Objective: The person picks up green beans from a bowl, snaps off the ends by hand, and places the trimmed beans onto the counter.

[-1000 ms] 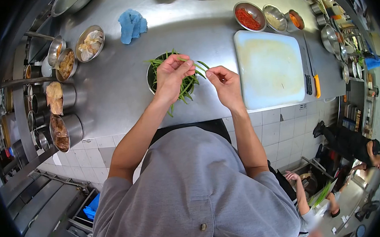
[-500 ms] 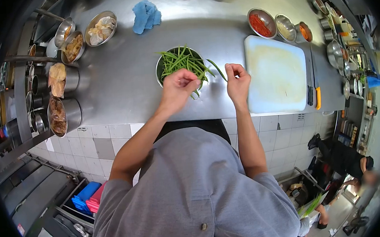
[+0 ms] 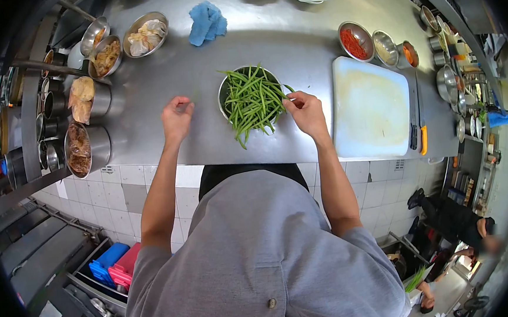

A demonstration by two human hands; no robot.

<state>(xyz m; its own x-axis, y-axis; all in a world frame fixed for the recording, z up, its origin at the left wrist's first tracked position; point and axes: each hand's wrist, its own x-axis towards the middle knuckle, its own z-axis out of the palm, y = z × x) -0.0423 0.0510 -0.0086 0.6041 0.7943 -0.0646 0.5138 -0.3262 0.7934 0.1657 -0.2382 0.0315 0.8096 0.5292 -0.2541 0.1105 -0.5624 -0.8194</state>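
Note:
A metal bowl (image 3: pixel 221 99) heaped with green beans (image 3: pixel 253 99) stands on the steel table, some beans hanging over its rim. To the left of the bowl is my left hand (image 3: pixel 178 118), its fingers curled with the thumb near the fingertips; whatever it may hold is too small to name. My right hand (image 3: pixel 306 112) is at the bowl's right edge, thumb and fingers pinched on a green bean (image 3: pixel 288 89). A white cutting board (image 3: pixel 371 106) lies to the right of that hand.
Knives (image 3: pixel 422 120) lie right of the board. Bowls of shredded red food (image 3: pixel 353 41) and other ingredients stand behind it. A blue cloth (image 3: pixel 207 23) lies at the back. Metal containers line the left side. A person in black (image 3: pixel 455 218) is at the lower right.
My left hand has moved left, away from above the bowl. My right hand has come to the bowl's right edge. The view has shifted slightly.

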